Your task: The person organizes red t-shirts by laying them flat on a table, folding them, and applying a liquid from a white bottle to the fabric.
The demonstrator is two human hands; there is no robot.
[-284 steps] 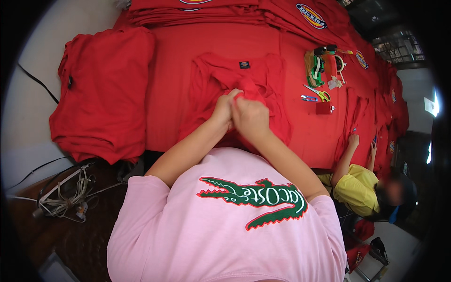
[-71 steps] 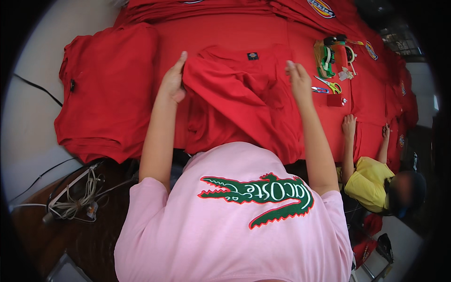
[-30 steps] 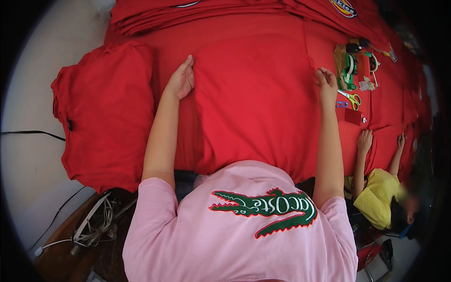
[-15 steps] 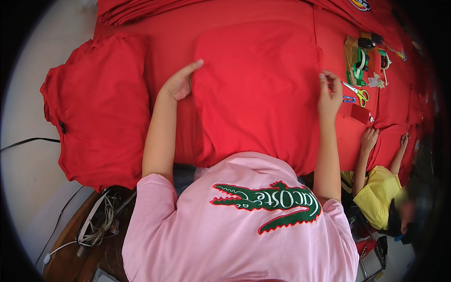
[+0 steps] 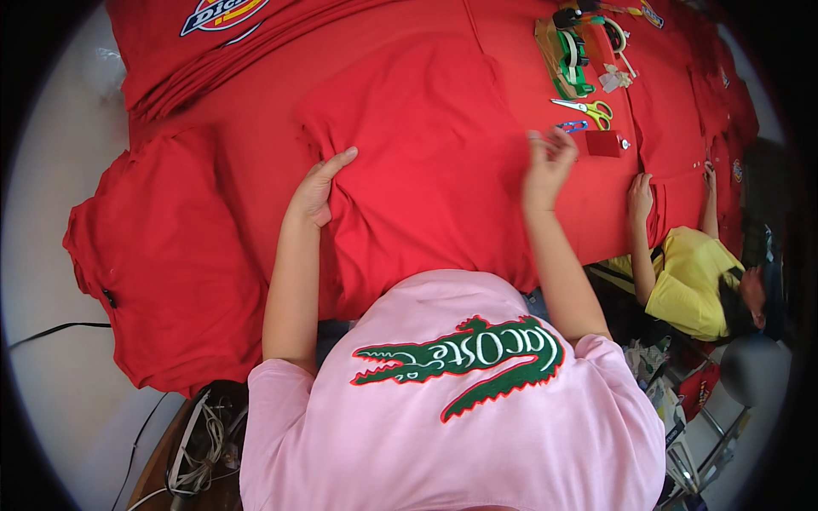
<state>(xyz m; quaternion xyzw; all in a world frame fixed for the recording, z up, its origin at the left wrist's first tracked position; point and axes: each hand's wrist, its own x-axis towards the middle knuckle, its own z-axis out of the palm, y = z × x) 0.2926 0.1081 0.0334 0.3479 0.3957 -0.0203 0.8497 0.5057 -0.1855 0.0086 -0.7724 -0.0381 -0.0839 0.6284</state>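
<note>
A red garment point(image 5: 417, 162) lies spread in front of me, its near end at my body and loose folds along its left side. My left hand point(image 5: 317, 192) grips that left edge, thumb on top and the other fingers tucked behind the cloth. Just beyond the right edge is my right hand point(image 5: 550, 170), slightly blurred, its fingers half bent and apart with no cloth visible in them.
More red garments point(image 5: 166, 255) lie in a heap at left; a folded stack point(image 5: 256, 68) is at the back. Scissors point(image 5: 588, 111), a green tape dispenser point(image 5: 573, 64) and a small red box point(image 5: 605, 143) sit at right. Beyond them, a person in yellow point(image 5: 690, 281) handles red cloth.
My view has turned, so the tools appear nearer the middle. The garment's left side has bunched into folds at my left hand. My right hand has come away from the right edge.
</note>
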